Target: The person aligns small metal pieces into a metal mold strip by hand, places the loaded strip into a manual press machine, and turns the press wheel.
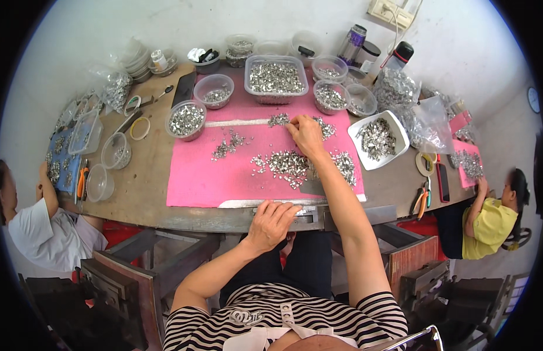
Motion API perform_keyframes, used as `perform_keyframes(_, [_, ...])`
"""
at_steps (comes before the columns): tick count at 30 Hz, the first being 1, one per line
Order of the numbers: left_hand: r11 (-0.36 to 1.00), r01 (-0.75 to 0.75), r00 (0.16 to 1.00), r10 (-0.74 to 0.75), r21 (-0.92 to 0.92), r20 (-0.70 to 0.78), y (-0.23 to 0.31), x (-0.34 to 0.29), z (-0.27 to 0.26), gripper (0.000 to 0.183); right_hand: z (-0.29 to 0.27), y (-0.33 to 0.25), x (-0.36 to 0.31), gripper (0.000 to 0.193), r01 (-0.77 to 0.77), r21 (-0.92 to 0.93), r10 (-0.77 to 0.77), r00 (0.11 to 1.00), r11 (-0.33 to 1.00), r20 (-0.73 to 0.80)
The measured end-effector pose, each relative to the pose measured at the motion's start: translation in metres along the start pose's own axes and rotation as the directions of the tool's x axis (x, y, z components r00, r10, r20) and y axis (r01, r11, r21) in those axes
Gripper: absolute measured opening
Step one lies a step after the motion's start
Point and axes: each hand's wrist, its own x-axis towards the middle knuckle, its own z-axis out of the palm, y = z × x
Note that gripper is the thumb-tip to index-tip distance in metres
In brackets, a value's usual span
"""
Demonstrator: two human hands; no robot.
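Note:
My right hand (307,136) reaches over the pink mat (192,169). Its fingertips are pinched together at the edge of a small heap of silvery metal pieces (278,120); whatever lies between them is too small to tell. At the table's front edge, my left hand (272,224) is curled over a metal fixture (308,214), fingers bent and close together. What these fingers hold, if anything, is hidden. Between my hands a larger pile of shiny metal pieces (289,167) spreads over the mat, with a looser scatter (227,145) to its left.
Behind the mat stand a rectangular plastic tub (248,88) and round tubs of metal pieces. A white dish (402,143) is at right, near pliers (422,199) and a phone (443,182). Two co-workers sit at the sides, one in a grey shirt (43,237), one in yellow (488,228).

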Motion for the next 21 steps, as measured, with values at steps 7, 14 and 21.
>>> perform_keyframes(7, [0.999, 0.004, 1.0, -0.005, -0.046, -0.017, 0.0, 0.001, 0.001, 0.036, -0.017, -0.002, -0.009, 0.013, 0.002, 0.02, -0.001, 0.999, 1.0, -0.044])
perform_keyframes(14, [0.999, 0.017, 0.999, -0.018, -0.045, -0.034, -0.003, 0.004, -0.002, 0.039, -0.113, -0.052, -0.077, 0.015, -0.086, 0.197, 0.02, 0.948, 0.977, 0.317])
perform_keyframes(21, [0.998, 0.025, 0.999, -0.027, -0.051, -0.045, -0.002, 0.006, 0.001, 0.04, -0.117, -0.041, -0.153, 0.009, -0.177, 0.204, 0.14, 0.973, 0.963, 0.183])
